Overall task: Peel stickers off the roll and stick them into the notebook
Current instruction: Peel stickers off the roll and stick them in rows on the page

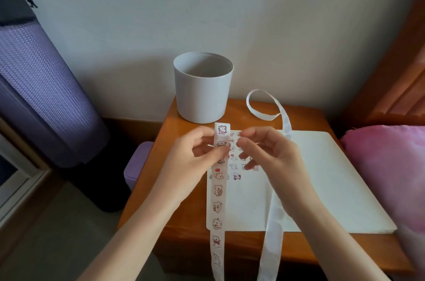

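Head view: left hand (197,154) pinches the sticker strip (218,191), right hand (264,149) half-curled, empty (apparently); a hasty peel could tear a sticker.

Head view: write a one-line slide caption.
Left hand holds the sticker strip over the open notebook; right hand picks at it.

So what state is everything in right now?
Sticker strip: pinched in left hand, hanging off the table's edge.
Notebook: open, stickers on left page.
Empty backing strip: stickers gone, trailing over notebook.
Grey cup: upright, looks empty.
Right hand: fingers near strip's top.
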Tool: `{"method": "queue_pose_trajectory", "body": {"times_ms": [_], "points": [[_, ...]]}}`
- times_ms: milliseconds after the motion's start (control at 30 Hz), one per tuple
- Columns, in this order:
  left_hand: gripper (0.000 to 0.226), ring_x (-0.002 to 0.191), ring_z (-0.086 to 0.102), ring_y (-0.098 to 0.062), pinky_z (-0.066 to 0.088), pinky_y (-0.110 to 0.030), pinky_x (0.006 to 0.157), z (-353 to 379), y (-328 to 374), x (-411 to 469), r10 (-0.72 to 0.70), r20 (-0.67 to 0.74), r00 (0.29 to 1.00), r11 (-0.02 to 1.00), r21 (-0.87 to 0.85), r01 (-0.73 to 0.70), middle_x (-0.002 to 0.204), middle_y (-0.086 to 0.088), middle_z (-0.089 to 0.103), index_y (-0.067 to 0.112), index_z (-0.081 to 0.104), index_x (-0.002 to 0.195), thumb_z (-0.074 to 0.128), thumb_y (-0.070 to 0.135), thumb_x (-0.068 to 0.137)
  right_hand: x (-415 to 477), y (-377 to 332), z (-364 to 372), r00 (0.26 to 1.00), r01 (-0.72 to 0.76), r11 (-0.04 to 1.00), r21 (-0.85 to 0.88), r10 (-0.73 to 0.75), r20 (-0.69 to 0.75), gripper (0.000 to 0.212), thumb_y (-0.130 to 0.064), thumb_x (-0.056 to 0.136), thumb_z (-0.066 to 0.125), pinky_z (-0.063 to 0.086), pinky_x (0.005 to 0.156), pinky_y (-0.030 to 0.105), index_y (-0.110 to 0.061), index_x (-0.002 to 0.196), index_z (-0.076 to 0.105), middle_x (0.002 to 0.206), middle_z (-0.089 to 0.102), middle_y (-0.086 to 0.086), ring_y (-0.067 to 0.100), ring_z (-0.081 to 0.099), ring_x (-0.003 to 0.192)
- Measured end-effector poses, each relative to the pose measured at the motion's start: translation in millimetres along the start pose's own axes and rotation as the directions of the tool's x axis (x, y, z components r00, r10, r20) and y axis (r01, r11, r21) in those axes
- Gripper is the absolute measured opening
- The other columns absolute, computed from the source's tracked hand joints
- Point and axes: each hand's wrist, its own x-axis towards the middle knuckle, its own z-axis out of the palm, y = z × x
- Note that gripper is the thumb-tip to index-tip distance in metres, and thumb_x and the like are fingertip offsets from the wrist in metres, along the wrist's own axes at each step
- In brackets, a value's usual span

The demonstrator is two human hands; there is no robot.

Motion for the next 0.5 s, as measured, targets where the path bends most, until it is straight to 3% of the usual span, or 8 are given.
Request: {"method": "queue_pose_trajectory", "body": {"times_ms": [167, 500], "points": [[0.016, 0.085, 0.066, 0.001, 0.052, -0.009, 0.063, 10.5, -5.1, -2.6, 0.006, 0.037, 0.999, 1.0, 0.019, -0.007, 0.088, 0.018, 0.07, 0.037, 0.062, 0.091, 0.069, 0.026, 0.082, 1.1, 1.9, 0.7, 0.999, 0.028, 0.999, 0.022, -0.027, -0.025, 0.007, -0.018, 0.082, 0.07, 0.055, 0.06, 0.023, -0.013, 0.086, 0.07, 0.082, 0.071, -0.001, 0.016, 0.066, 0.074], [0.011, 0.085, 0.066, 0.002, 0.053, -0.011, 0.065, 19.4, -7.7, -6.6, 0.061, 0.028, 0.998, 0.998, 0.02, -0.061, 0.083, 0.019, 0.07, 0.038, 0.062, 0.089, 0.065, 0.03, 0.083, 1.6, 4.6, -2.5, 0.996, 0.068, 0.993, -0.099, -0.073, -0.05, 0.008, -0.017, 0.079, 0.072, 0.055, 0.063, 0.018, -0.02, 0.087, 0.073, 0.079, 0.071, -0.011, 0.006, 0.066, 0.075]]}}
